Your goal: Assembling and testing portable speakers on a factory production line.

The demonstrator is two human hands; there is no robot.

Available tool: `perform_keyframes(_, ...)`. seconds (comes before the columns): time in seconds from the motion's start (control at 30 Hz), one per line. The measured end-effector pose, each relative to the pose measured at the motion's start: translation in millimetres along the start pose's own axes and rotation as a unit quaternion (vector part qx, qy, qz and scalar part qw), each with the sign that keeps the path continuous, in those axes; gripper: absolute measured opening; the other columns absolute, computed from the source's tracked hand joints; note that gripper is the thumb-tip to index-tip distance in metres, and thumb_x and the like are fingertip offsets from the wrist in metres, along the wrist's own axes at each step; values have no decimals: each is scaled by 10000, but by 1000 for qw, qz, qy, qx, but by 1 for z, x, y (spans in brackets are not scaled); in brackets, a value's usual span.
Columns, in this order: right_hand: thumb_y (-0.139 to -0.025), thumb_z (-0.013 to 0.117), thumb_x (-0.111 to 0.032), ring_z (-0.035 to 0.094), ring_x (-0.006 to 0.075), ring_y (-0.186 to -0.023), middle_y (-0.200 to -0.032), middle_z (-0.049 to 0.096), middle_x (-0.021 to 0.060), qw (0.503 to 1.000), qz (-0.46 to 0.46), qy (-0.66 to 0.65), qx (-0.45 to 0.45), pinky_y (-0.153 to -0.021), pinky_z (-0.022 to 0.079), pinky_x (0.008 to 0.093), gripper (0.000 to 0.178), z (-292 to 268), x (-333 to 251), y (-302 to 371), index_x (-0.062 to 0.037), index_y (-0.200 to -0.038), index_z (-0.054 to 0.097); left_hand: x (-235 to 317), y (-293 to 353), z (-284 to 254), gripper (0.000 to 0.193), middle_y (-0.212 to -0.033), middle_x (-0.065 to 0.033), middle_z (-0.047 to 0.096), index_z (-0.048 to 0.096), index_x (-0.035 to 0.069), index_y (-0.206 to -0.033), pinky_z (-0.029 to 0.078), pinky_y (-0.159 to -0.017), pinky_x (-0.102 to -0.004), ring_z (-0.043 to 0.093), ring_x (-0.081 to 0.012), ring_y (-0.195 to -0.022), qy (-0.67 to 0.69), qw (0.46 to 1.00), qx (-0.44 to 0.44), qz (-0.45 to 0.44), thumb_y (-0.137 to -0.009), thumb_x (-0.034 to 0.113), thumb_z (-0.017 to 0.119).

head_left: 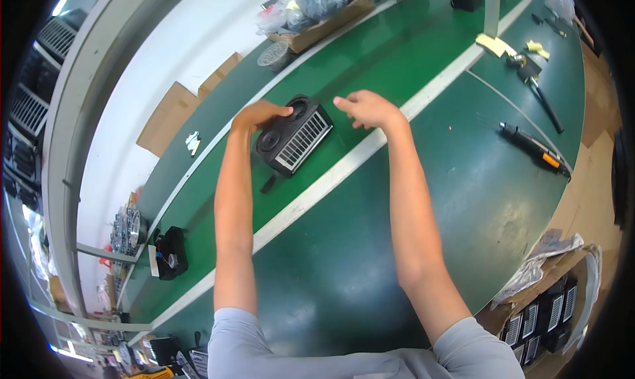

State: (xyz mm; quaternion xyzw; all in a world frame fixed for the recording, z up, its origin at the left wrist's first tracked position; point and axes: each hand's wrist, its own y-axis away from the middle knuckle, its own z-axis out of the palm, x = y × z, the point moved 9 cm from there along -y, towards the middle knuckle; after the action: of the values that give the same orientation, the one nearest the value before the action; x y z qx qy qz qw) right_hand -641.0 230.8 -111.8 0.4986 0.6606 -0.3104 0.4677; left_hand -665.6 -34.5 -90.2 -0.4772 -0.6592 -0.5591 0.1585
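Observation:
A black box-shaped device [296,136] with a white slatted grille and two round openings lies on the green conveyor belt [370,61]. My left hand [256,116] rests on its left top corner, fingers bent over the edge near a round opening. To the device's right, my right hand [365,109] hovers with fingers loosely curled and holds nothing; it does not touch the device. A short black cable [268,182] trails from the device's near end.
A white stripe [331,177] divides the belt from the dark green table [463,200]. An electric screwdriver [534,149] and another tool [539,88] lie right. A cardboard box with bags [321,15] sits far. A black fan part [170,252] lies left. More grilled devices [539,316] sit lower right.

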Motion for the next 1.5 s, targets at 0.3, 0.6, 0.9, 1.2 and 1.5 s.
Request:
perform_keyframes(0.3,-941,626,-520,714,260,-880,-992,738,162,990,-89,-23,103,-802,559,374,605,-37,-29,10,32,-1176,709,55,28,18,426,-1191,-229,702,695,49,-1163,492,-958,-436,654,-404,-1129,-434,809,281,278,-1015,399,502)
perform_keyframes(0.6,-839,762,-148,578,94,-730,-849,695,27,937,-228,-103,245,-644,475,278,363,-90,-77,45,-63,-1189,721,-78,231,-171,387,-1142,-194,733,726,90,-1178,506,-994,-451,685,-367,-1115,-425,794,413,139,-978,389,583)
perform_keyframes(0.9,-1000,680,-178,599,105,-959,-945,662,16,921,-347,-38,174,-921,452,266,366,-103,-171,130,-20,-1328,648,-406,462,-311,321,-1015,-213,755,799,65,-957,563,-935,-433,725,-380,-996,-233,749,598,-166,-750,310,779)
perform_keyframes(1.2,-995,589,-168,601,174,-835,-912,659,90,889,-369,256,93,-774,476,311,224,-7,-196,334,30,-1067,662,-401,379,-294,511,-1042,-287,720,639,-69,-1057,570,-916,-479,700,-440,-1023,-280,751,598,-17,-719,279,798)
perform_keyframes(1.5,-1023,594,-154,644,174,-777,-836,655,78,974,-60,117,182,-754,524,303,216,-51,-22,516,41,-1097,647,-394,367,-273,343,-1304,-176,692,728,86,-1252,564,-978,-457,673,-352,-1208,-101,769,603,-185,-956,180,582)
